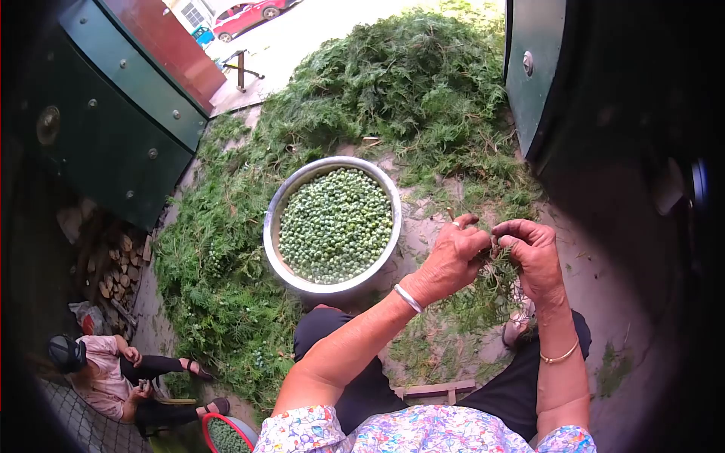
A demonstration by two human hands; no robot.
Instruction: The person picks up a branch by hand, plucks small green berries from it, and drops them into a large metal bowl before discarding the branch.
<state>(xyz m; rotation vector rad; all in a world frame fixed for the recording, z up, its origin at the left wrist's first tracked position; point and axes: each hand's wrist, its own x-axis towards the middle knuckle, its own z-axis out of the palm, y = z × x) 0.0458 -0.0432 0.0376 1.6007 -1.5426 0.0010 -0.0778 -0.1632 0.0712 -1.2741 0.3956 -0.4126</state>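
My left hand (453, 255) is closed, with a thin brown stem end showing above its fingers. A green evergreen sprig (498, 283) hangs just below, between the two hands, and its upper part is hidden by the fingers. My right hand (535, 260) is closed in a pinch, its fingertips close to those of the left; what they grip is too small to make out. To the left of my hands stands a wide metal basin (273, 235), filled with small round green cones (336, 223).
Cut evergreen branches (400, 75) are heaped ahead and spread along the left (226, 272). At lower left sits another person (102, 370) beside a red-rimmed basin (208, 434) of green cones. Stacked firewood (121, 268) and green doors (113, 113) flank the doorway.
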